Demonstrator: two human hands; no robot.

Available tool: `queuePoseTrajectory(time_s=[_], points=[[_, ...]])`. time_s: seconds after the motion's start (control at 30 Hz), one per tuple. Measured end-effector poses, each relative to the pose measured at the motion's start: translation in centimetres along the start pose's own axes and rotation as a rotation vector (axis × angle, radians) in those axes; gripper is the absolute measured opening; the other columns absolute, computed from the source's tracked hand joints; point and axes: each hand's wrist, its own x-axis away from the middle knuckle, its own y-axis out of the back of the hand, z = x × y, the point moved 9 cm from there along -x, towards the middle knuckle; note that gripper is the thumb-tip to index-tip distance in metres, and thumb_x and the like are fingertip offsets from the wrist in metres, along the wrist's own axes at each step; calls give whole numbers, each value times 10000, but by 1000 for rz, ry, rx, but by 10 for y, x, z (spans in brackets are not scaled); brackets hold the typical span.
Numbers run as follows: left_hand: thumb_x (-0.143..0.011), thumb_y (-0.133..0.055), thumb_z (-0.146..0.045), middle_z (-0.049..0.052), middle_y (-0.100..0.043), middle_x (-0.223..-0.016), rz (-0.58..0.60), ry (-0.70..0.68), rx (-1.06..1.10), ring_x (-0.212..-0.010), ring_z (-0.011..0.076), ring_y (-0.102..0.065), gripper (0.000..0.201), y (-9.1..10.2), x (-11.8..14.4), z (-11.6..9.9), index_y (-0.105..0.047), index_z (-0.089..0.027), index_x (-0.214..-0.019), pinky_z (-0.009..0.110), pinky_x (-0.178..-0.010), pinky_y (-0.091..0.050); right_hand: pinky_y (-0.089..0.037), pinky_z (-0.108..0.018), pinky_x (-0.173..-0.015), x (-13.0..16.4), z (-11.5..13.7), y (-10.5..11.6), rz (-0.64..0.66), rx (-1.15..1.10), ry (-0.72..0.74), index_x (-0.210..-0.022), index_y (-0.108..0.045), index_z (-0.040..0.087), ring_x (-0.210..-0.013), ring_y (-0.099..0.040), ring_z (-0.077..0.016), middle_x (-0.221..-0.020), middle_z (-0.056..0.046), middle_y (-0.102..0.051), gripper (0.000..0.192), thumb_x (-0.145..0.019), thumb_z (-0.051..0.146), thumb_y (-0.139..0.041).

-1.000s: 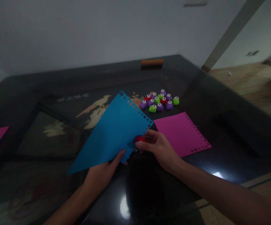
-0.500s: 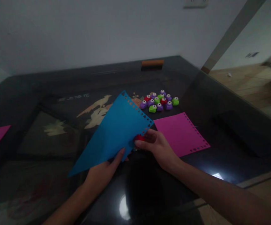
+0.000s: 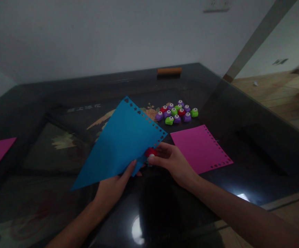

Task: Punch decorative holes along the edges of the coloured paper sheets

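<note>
**Blue sheet: one edge punched, next edge at the punch**

Head view: the left hand [image 3: 113, 187] pinches the blue sheet [image 3: 121, 144] at its near edge, holding it tilted above the desk [image 3: 255, 148]. The right hand [image 3: 174, 162] is clenched around a red punch [image 3: 151, 152] at the sheet's lower right corner. Judging by the holes, the upper right edge is done; the other edges look unpunched. A pink sheet [image 3: 199, 148] with holes along its right edge lies beside the hand, spare punches [image 3: 176, 113] beyond.

The blue sheet [image 3: 121, 141] looks like matt, smooth paper with punched holes along one edge. Just right of it, the pink sheet [image 3: 199, 148] is the same matt paper. The small red punch [image 3: 151, 152] at the blue sheet's lower corner and the cluster of punches [image 3: 176, 113] beyond look like glossy plastic. Under the blue sheet, the dark table [image 3: 242, 155] is glossy, smooth and reflective.
</note>
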Motion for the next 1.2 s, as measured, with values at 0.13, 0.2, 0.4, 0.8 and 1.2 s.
queuePoseTrajectory(time_s=[0.13, 0.2, 0.4, 0.8, 1.2], points=[[-788, -471, -549, -5, -735, -688, -16, -6, -62, -733, 238, -686, 412, 4, 0, 1, -703, -261, -607, 410, -905, -478, -497, -309, -770, 1, -1, 3, -47, 15, -10, -811, -637, 204, -763, -627, -143, -806, 9, -668, 288, -574, 266, -788], [-787, -468, -560, -6, -735, -688, -20, -8, -70, -733, 238, -685, 419, 4, 0, 1, -704, -265, -605, 405, -902, -480, -495, -322, -785, 2, 0, 2, -48, 15, -10, -820, -636, 207, -791, -631, -154, -830, 3, -672, 301, -568, 261, -791], [-797, -439, -572, -8, -731, -680, 4, 42, -18, -741, 242, -686, 447, 2, 0, 2, -692, -269, -587, 425, -909, -477, -487, -320, -811, 1, -2, 1, -20, 11, -15, -875, -637, 208, -814, -633, -147, -870, -1, -675, 325, -588, 250, -783], [-801, -486, -536, 9, -730, -668, -91, 85, 85, -785, 244, -688, 401, 22, -6, 5, -712, -218, -707, 415, -983, -425, -477, -349, -863, -1, -1, 7, 21, -18, -41, -1018, -633, 189, -949, -636, -184, -1021, -76, -683, 356, -704, 334, -720], [-820, -464, -466, 25, -737, -703, -99, 91, 113, -799, 241, -692, 375, 28, -10, 3, -714, -207, -716, 408, -960, -448, -445, -413, -963, -2, 0, 5, 124, -157, -117, -1004, -648, 152, -1036, -619, -217, -1075, -121, -669, 392, -842, 489, -527]])
